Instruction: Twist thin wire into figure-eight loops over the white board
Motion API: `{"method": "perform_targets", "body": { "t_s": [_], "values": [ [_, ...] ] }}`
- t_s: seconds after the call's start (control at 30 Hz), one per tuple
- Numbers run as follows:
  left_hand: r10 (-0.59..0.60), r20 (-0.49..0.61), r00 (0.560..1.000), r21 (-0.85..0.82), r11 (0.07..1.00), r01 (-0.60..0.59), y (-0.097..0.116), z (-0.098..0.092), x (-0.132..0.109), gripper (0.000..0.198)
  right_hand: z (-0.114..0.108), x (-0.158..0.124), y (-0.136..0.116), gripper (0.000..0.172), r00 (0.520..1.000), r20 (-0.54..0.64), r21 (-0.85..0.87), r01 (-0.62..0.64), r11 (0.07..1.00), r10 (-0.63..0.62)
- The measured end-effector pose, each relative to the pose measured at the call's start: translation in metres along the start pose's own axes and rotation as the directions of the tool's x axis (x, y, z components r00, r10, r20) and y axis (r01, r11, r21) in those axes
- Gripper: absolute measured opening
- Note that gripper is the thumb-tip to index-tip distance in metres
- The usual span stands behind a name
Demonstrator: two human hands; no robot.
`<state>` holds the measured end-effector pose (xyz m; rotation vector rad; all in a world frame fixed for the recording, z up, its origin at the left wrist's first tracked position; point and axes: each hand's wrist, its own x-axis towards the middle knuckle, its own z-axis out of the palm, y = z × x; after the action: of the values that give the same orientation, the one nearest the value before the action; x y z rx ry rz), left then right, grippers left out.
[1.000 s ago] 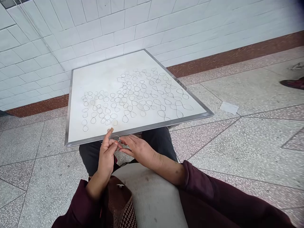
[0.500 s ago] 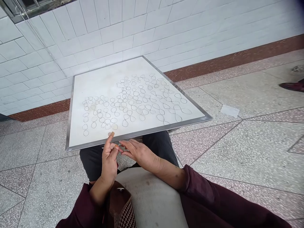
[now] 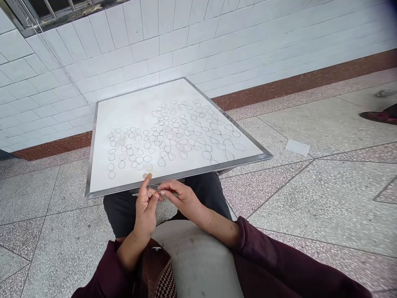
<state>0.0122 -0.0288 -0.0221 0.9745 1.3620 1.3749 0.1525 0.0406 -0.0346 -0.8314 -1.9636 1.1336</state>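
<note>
My left hand [image 3: 146,209] is just below the near edge of the white board [image 3: 124,111]. Its index finger points up with a tan covering on the tip, while the thumb presses against the other fingers. Between the hands shows a short stretch of thin wire [image 3: 152,186]; its ends are hidden by the fingers. My right hand [image 3: 186,202] pinches the wire with thumb and fingertips, close beside the left fingers. Many thin figure-eight wire loops [image 3: 163,158] lie spread over the board, some overlapping.
A metal rim [image 3: 180,175] edges the board, which sits over my knees by a tiled wall [image 3: 173,39]. On the speckled floor [image 3: 310,198] lies a white paper piece [image 3: 297,147]. Another person's dark red shoe [image 3: 378,117] is at far right.
My right hand's fingers have bent into a tighter pinch by the left fingertips. Both hands sit slightly further right, and the view has shifted a little.
</note>
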Motion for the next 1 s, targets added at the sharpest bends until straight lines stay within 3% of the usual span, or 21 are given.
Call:
{"method": "perform_targets", "body": {
  "t_s": [0.27,0.5,0.6,0.73,1.0],
  "values": [
    [-0.017,0.083,0.996,0.057,0.998,0.012,0.003,0.000,-0.002,0.061,-0.001,0.000,-0.007,0.017,0.997,-0.028,0.119,-0.067,0.991,0.071],
    [-0.170,0.032,0.985,-0.153,0.973,0.172,-0.008,-0.003,0.001,0.067,-0.005,0.002,-0.004,0.018,0.977,0.030,0.278,-0.210,0.937,0.210],
    [-0.237,0.046,0.970,-0.278,0.930,0.240,-0.009,-0.001,0.002,0.069,-0.007,0.003,-0.001,0.017,0.981,0.048,0.284,-0.193,0.939,0.187],
    [-0.277,0.080,0.958,-0.291,0.912,0.288,-0.008,0.000,0.002,0.071,-0.007,0.002,0.005,0.017,0.992,0.058,0.245,-0.120,0.962,0.109],
    [-0.189,0.059,0.980,-0.224,0.954,0.197,-0.013,-0.002,0.000,0.058,-0.008,0.002,0.009,0.018,0.996,0.078,0.066,0.025,0.997,-0.030]
  ]
}}
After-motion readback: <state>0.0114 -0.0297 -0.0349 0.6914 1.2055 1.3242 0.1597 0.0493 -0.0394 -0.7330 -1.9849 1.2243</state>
